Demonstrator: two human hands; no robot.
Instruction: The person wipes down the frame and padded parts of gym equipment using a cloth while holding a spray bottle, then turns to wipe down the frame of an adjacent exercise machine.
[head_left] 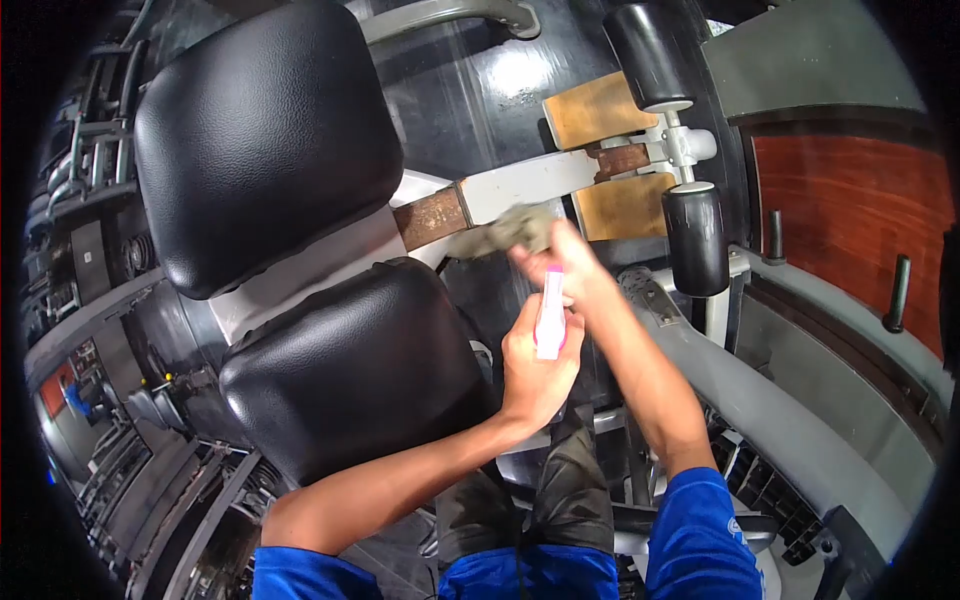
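Cloth [525,230] sits at the near edge of the beam [530,187], gripped in the right hand [572,262]; blur obscures finger detail. Left hand [538,372] is closed around the bottle [549,325]. Step in hand: apparently a wiping pass. Continued strokes call for steady edge contact. Cushion [350,370] and roller [697,240] bound lateral travel; wider room lies over the floor [440,130] beyond the beam.
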